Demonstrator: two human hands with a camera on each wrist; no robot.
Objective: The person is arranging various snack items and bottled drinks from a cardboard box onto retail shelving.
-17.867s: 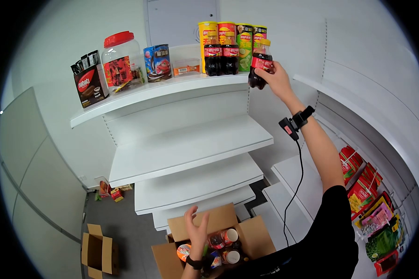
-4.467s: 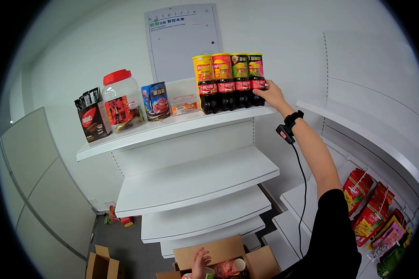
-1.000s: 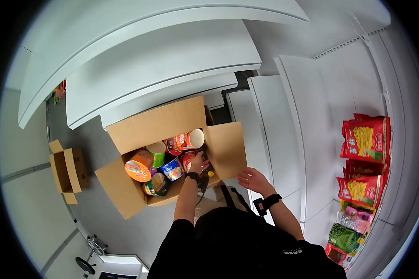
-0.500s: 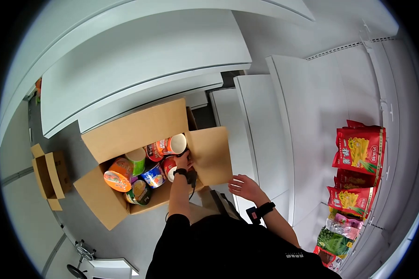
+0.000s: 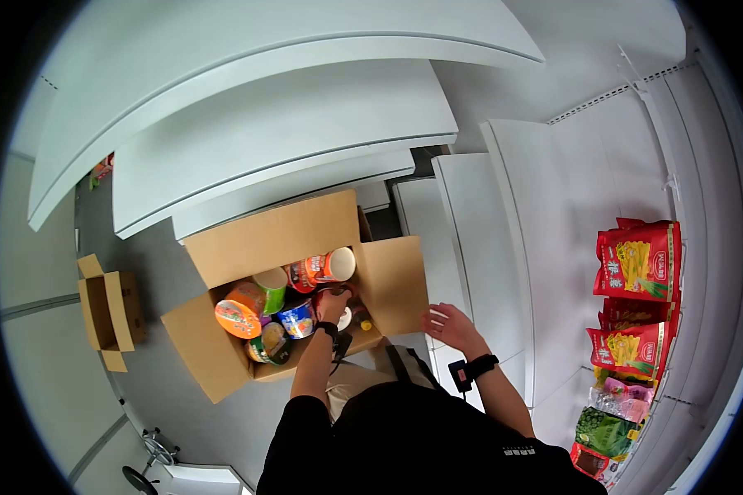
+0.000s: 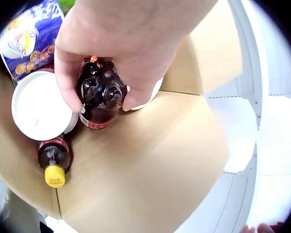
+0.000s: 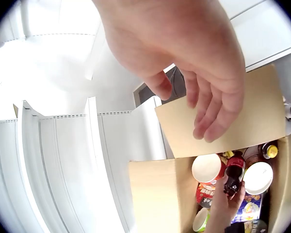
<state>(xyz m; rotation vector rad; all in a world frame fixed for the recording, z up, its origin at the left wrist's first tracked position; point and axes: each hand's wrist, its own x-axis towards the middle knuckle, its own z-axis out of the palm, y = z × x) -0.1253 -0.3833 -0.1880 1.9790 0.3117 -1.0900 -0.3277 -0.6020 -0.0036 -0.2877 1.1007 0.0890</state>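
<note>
My left hand (image 5: 332, 307) reaches down into the open cardboard box (image 5: 268, 235). Its thumb and fingers grip a dark cola bottle (image 6: 102, 94) near the base, and the bottle's red label shows below them. A second cola bottle (image 6: 54, 162), with a yellow cap, lies in the corner beside a white-lidded cup (image 6: 41, 106). Around these are instant noodle cups, among them a blue one (image 5: 295, 319) and an orange one (image 5: 238, 319). My right hand (image 5: 452, 326) hovers by the box's right flap, fingers loosely bent and holding nothing.
White shelves (image 5: 285, 103) rise in tiers behind the box. More shelving (image 5: 446, 239) stands to the right, with red snack bags (image 5: 636, 260) hanging farther over. A smaller open carton (image 5: 111, 309) sits on the grey floor at left.
Earlier, my right hand placed cola bottles on the top shelf, making a row in front of the chip cans. Since then it has come down beside the box, and my left hand has gripped another bottle inside.
</note>
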